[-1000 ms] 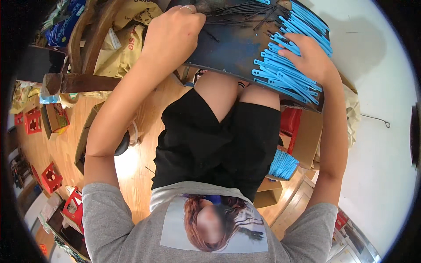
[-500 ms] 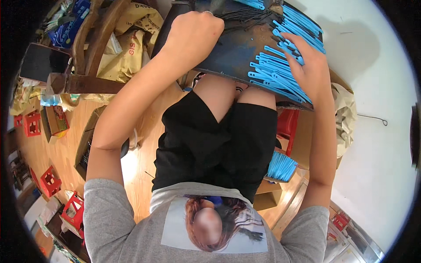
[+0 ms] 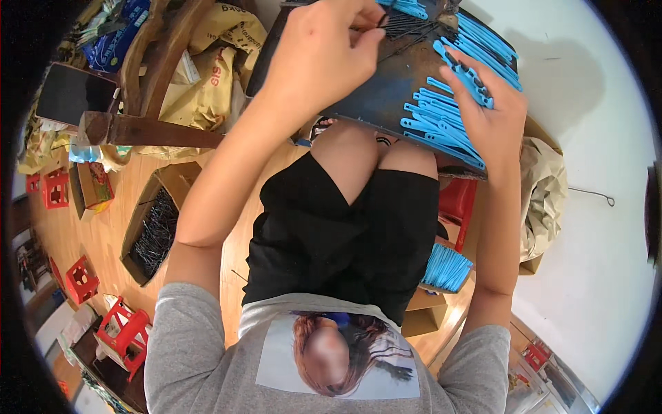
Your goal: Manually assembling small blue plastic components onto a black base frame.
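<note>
Head view shows me the left hand (image 3: 321, 52) pinched on a thin black metal wire (image 3: 407, 29) at the far edge of the dark worn board (image 3: 376, 96) across the lap, while the right hand (image 3: 491, 114) grips a bright blue flat plastic strip (image 3: 463, 74) at the board's right edge. I'd judge it best to steady the strip on the board and feed in one wire at a time

Grey short-sleeved T-shirt (image 3: 200, 359) with a printed picture at 6 o'clock (its face blurred), black shorts (image 3: 345, 241) above it, both forearms bare.
</note>
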Tool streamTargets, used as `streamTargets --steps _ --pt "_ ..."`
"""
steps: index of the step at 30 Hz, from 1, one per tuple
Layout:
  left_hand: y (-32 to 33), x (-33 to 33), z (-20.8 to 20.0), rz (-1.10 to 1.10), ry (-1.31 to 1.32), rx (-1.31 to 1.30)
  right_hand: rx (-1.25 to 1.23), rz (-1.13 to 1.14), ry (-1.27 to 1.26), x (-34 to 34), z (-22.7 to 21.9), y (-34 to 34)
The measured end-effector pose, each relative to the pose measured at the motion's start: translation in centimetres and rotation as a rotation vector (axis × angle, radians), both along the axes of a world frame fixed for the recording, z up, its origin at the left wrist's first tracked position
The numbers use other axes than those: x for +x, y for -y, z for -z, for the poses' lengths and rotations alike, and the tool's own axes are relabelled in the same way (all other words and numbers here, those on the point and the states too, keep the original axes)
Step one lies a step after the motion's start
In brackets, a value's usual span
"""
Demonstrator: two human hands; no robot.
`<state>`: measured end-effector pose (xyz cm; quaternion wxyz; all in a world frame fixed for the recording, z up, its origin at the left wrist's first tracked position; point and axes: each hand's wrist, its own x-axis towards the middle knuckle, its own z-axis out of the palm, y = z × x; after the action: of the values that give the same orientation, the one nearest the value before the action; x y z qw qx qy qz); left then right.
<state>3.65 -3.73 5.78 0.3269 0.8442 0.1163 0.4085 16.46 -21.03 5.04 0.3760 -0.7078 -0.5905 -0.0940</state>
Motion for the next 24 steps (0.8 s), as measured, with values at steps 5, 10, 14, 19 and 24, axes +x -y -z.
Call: streamTargets --steps 5,10,14,19,24 --pt "1.3 2.1 1.7 0.156 0.027 -0.297 0.023 0.127 -0.126 0.0 -0.2 -1.0" --pt "3.4 3.0 5.5 0.218 0.130 -0.341 0.170 0.048 -0.051 1.0 0.8 -1.5" --pt "3.5 2.7 5.9 0.272 0.050 -0.376 0.178 0.077 -0.067 1.0 1.2 -1.5" --pt "3.5 2.6 6.0 0.264 0.057 -0.344 0.170 0.084 -0.082 0.6 1.1 -1.7" --pt "3.4 2.8 6.3 0.255 0.178 -0.330 0.083 0.152 -0.066 0.6 0.6 -1.7"
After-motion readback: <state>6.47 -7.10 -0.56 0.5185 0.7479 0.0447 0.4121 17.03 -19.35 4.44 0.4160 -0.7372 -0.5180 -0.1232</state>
